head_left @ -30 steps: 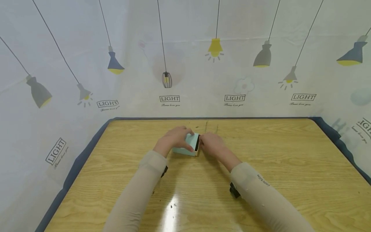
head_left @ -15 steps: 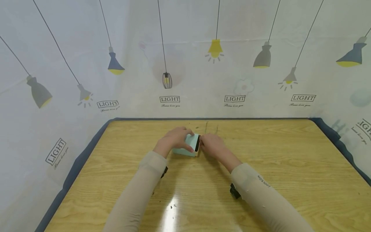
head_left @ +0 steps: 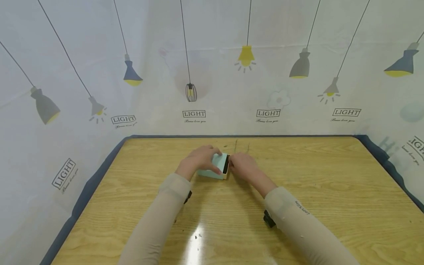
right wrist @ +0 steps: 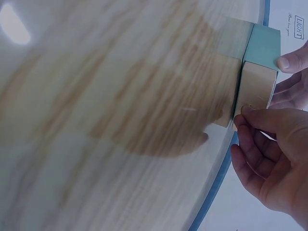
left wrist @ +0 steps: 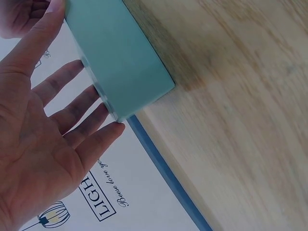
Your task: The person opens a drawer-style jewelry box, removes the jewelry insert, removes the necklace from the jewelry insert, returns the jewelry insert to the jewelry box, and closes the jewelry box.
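A light teal box sleeve [head_left: 217, 162] lies on the table, with a cream drawer [right wrist: 258, 85] sticking out of its right end. In the head view a dark inside shows in the drawer. My left hand [head_left: 200, 160] grips the sleeve from above, thumb on the near side and fingers on the far side. The left wrist view shows the fingertips [left wrist: 96, 94] of that hand against the sleeve's edge. My right hand [head_left: 244, 165] pinches the drawer's outer end between thumb and finger. What the drawer holds cannot be seen.
The wooden table [head_left: 314, 173] has a dark blue border [head_left: 245, 136] along its back and sides. Behind it hangs a pale cloth [head_left: 225, 84] printed with lamps. Small dark specks [head_left: 196, 236] dot the near surface, and dark marks [head_left: 236, 146] lie behind the hands.
The cream drawer shows slightly further out of the sleeve's right end, and my right hand has shifted very slightly right with it. My left hand keeps its grip.
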A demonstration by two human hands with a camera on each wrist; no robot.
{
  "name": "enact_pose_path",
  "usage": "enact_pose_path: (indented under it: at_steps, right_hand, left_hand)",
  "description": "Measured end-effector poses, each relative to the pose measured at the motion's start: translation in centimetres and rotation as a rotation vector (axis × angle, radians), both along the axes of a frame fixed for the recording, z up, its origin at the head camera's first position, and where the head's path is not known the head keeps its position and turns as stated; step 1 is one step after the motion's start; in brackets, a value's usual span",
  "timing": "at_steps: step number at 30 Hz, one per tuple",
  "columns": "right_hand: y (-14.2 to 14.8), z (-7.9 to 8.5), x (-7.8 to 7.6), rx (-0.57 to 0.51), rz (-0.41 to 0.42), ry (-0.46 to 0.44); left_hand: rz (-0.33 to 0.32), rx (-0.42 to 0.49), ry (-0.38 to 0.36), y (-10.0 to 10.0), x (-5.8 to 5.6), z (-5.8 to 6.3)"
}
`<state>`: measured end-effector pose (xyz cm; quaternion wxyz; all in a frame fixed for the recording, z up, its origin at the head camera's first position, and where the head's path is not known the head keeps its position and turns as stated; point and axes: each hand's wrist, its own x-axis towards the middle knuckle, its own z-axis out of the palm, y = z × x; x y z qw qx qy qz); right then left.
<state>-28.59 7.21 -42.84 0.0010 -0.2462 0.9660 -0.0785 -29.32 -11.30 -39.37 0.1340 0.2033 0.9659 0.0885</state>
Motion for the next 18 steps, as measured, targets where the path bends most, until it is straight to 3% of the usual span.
enact_pose_path:
  at_steps: [18]
  right_hand:
    - [0.22,0.29,0.10,0.023,-0.004,-0.023]
  left_hand:
    - [0.001,0.013,-0.003,-0.02,0.03,-0.03]
